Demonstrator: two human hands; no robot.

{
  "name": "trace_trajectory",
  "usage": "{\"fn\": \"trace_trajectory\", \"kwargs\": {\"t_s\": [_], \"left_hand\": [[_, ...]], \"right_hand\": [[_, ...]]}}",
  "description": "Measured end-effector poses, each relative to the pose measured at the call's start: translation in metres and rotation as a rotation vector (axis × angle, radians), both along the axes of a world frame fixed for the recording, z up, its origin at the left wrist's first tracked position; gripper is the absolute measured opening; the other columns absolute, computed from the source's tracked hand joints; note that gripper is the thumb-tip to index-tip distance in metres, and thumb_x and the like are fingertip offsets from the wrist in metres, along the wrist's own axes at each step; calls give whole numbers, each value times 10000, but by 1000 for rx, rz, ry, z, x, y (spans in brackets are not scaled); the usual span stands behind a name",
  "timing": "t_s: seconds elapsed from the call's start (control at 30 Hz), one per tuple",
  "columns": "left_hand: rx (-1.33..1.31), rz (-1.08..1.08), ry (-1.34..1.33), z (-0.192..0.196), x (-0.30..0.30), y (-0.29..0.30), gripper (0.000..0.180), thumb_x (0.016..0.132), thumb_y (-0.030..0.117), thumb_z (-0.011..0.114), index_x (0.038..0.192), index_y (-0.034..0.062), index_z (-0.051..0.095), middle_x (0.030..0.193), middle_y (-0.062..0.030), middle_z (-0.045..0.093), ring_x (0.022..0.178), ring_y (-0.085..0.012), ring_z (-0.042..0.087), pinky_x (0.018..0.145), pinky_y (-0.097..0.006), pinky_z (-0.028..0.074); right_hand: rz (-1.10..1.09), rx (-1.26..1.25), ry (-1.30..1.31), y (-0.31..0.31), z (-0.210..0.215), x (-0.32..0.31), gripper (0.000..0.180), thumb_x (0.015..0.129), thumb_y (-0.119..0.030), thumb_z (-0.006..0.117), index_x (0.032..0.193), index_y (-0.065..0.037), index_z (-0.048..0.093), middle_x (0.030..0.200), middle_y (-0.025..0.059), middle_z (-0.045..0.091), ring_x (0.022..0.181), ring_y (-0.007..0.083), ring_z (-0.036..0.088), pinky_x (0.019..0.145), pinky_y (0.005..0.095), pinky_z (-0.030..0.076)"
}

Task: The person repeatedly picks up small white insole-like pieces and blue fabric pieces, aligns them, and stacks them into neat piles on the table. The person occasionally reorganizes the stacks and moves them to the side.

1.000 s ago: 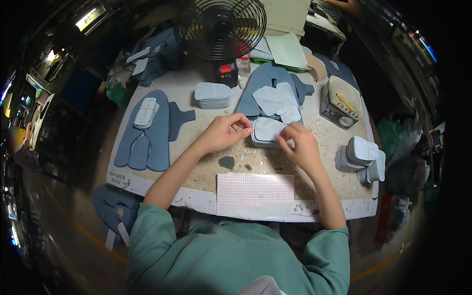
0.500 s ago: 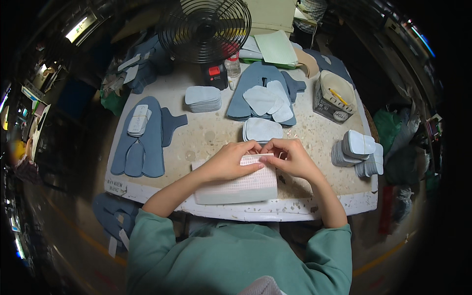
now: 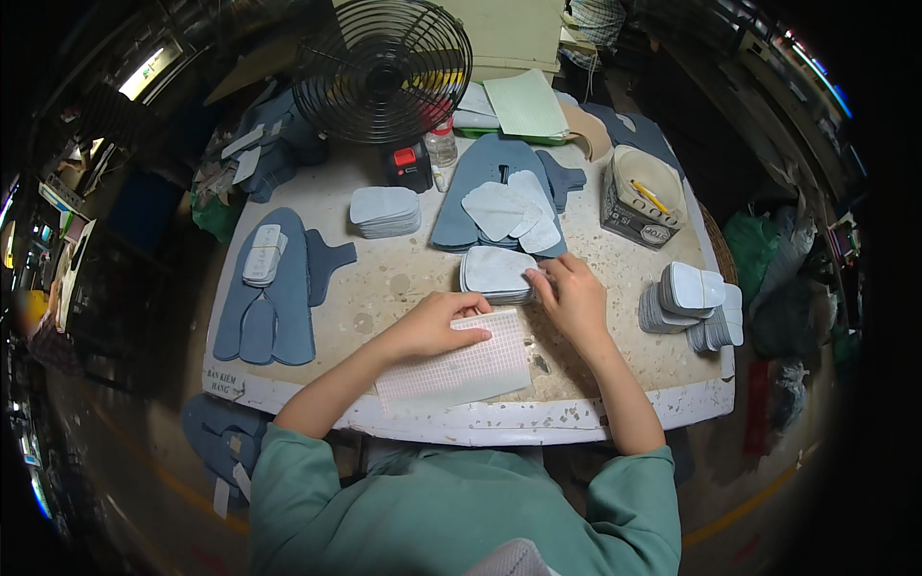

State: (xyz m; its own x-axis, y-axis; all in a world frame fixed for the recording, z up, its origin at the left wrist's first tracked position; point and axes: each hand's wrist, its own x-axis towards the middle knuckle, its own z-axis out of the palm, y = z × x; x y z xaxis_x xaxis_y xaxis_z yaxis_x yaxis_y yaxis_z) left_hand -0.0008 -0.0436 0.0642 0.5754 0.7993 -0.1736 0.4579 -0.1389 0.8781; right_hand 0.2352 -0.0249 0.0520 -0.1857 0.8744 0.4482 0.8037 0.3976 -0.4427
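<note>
A white sheet printed with a fine pink grid lies at the table's near edge, its upper edge gripped between the thumb and fingers of my left hand. Just beyond it stands a stack of light-blue rounded pads. At that stack's right side is my right hand, thumb and fingertips pinched together by the top pad. Whatever is between those fingertips is too small to make out. Behind the stack, several loose light-blue pads rest on a pile of darker blue cut pieces.
Another pad stack stands back left; banded stacks sit at right. Blue cut pieces lie at left under a banded bundle. A black fan, a bottle and a box with a yellow pencil stand farther back.
My right hand has left the sheet's top edge and moved to the right side of the near pad stack. My left hand stays on the sheet, which has tilted slightly. The view has shifted a little.
</note>
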Motion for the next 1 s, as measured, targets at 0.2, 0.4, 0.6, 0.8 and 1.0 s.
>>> {"fn": "trace_trajectory", "kwargs": {"t_s": [0.2, 0.4, 0.6, 0.8, 1.0], "left_hand": [[-89, 75, -136, 0, -6, 3, 288, 815, 208, 756, 989, -2, 661, 798, -35, 665, 742, -90, 614, 697, -240, 494], [-123, 120, -117, 4, -8, 7, 243, 862, 210, 721, 957, -14, 709, 806, -54, 698, 738, -89, 637, 689, -230, 512], [-103, 122, -95, 8, -9, 7, 192, 898, 162, 687, 940, -22, 716, 782, -14, 685, 700, -36, 584, 618, -191, 463], [-95, 79, -109, 8, -11, 6, 192, 908, 161, 675, 930, -26, 713, 776, 15, 660, 695, -20, 542, 618, -186, 453], [-108, 89, -112, 3, -10, 5, 202, 893, 172, 664, 916, -21, 719, 764, -29, 687, 696, -48, 584, 659, -222, 497]], "right_hand": [[437, -406, 448, -16, 18, 1, 188, 826, -153, 728, 975, -39, 718, 791, 45, 657, 706, 129, 631, 628, 270, 505], [341, -747, 673, -19, 7, -7, 189, 824, -76, 715, 1002, -13, 710, 746, 26, 670, 678, 61, 591, 622, 210, 490], [417, -209, 461, -21, 6, -9, 144, 803, -64, 706, 946, -48, 709, 862, 48, 675, 704, 138, 649, 605, 254, 520], [390, 93, 246, -22, 9, -13, 115, 766, -71, 721, 876, -59, 690, 883, 65, 660, 813, 201, 647, 674, 311, 524], [377, -28, 399, -23, 7, -13, 130, 743, -57, 739, 861, -46, 684, 880, 74, 674, 819, 239, 636, 700, 317, 512]]}}
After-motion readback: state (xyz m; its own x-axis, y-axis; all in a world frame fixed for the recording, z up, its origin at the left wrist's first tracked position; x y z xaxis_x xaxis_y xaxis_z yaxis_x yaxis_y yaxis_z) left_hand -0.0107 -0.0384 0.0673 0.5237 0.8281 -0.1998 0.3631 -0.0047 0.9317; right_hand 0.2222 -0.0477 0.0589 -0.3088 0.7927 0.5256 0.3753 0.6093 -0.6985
